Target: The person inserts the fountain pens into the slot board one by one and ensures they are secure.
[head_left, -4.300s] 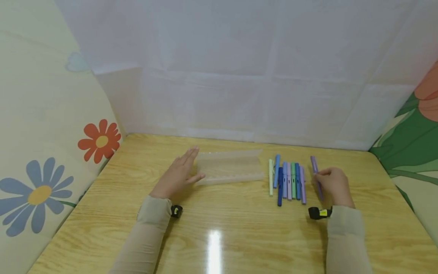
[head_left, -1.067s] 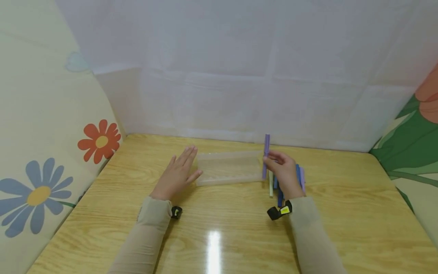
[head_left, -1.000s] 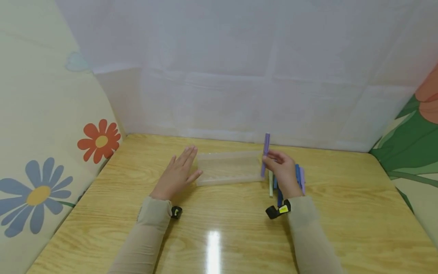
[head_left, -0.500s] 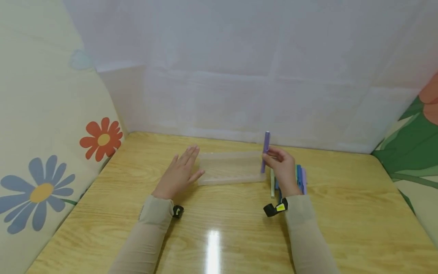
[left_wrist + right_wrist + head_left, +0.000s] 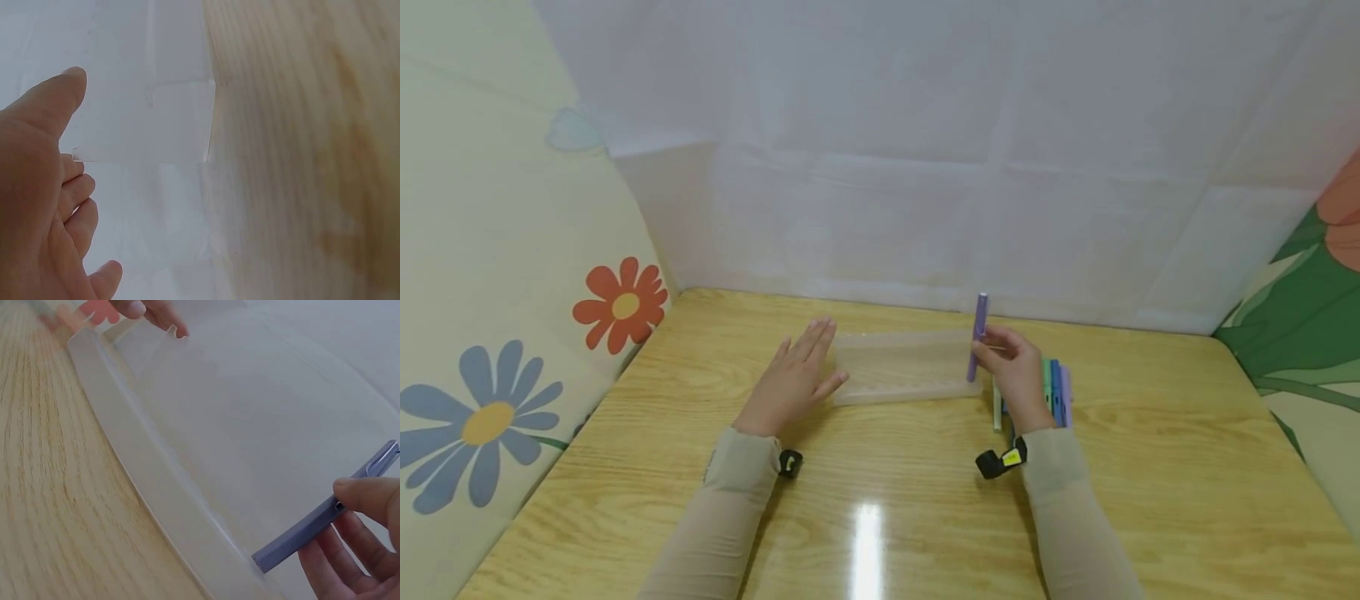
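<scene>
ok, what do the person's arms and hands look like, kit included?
Left hand and right hand: bare, no gloves. Left sleeve and right sleeve: plain beige, reaching the wrists, ending in wide cuffs. Small black wrist units on both; the right one shows a bright yellow label.

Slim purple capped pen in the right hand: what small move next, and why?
I'd probably lower the slim purple capped pen into the right end of the clear rectangular plastic tray: the right hand pinches it at that end, not yet released, and the left hand is at the opposite end.
</scene>
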Available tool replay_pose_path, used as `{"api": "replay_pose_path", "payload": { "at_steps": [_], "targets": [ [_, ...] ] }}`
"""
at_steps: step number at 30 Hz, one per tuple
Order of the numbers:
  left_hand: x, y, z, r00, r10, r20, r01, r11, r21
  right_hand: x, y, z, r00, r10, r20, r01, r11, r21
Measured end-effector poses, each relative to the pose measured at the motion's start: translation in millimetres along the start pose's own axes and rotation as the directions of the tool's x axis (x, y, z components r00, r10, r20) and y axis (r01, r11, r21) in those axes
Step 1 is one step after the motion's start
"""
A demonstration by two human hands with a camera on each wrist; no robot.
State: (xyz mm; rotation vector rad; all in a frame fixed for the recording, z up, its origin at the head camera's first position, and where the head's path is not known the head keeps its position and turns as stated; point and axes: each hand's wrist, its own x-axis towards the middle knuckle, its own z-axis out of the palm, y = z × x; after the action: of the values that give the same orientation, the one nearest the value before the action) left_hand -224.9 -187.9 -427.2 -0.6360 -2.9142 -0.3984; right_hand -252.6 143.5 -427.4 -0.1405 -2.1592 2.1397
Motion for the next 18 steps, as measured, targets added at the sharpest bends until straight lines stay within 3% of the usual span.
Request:
{"api": "replay_pose_path", "payload": {
  "at_steps": [10, 18],
  "targets": [
    [-0.4, 0.2, 0.8, 1.000, -0.002, 0.001, 0.002, 1.000, 0.003, 0.9, 8.3, 3.0, 0.998, -0.040, -0.038, 0.038, 0.997, -0.066],
    [-0.9, 1.1, -0.3, 1.000, -0.012, 0.012, 0.012, 1.000, -0.012, 2.4, 13.4, 5.7, 0.997, -0.071, -0.034, 0.063, 0.980, -0.188]
  ]
}}
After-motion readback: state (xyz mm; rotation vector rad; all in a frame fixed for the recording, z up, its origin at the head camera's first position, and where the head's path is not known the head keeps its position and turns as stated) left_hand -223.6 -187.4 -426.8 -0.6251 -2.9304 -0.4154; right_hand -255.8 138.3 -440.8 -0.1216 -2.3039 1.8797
